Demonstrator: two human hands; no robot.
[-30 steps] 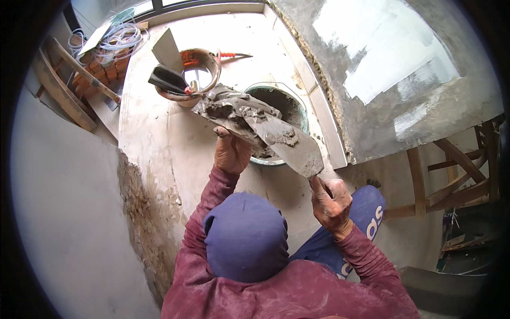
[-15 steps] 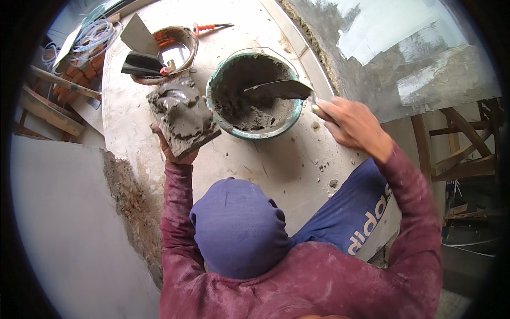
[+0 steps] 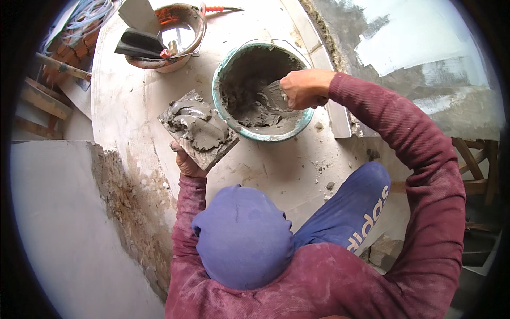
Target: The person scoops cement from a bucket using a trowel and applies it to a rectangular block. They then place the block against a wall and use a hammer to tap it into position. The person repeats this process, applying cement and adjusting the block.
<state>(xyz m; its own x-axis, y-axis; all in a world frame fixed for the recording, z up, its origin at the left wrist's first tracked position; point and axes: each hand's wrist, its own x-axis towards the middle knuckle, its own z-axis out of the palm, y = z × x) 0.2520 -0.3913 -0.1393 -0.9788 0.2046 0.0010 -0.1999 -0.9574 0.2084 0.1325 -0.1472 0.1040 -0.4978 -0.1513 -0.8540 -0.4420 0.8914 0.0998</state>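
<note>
**While the left hand (image 3: pixel 190 164) supports a board (image 3: pixel 213 159) of wet mortar (image 3: pixel 204 130), the right hand (image 3: pixel 305 87) holds a trowel (image 3: pixel 274 95) in a bucket**

In the head view, looking down, a person in a blue cap (image 3: pixel 244 236) and maroon sleeves works over a pale floor (image 3: pixel 133 117). The board is left of the middle, in front of the left hand, tilted a little. That hand is curled around its near side; the fingers underneath are hidden. The right hand is closed in a fist on the trowel's handle, the blade resting against grey mortar inside the green bucket (image 3: pixel 268 136), near the floor's right edge. Toward the floor's far left corner stands an orange-lined bucket (image 3: pixel 175 67) with a black-bladed tool (image 3: pixel 137 43) in it.

The mortar looks soft, sticky and heavy for its bulk, likely to slide if tipped. The board seems stiff, best carried from beneath its centre; the trowel, by its handle, clear of the slick blade.
</note>
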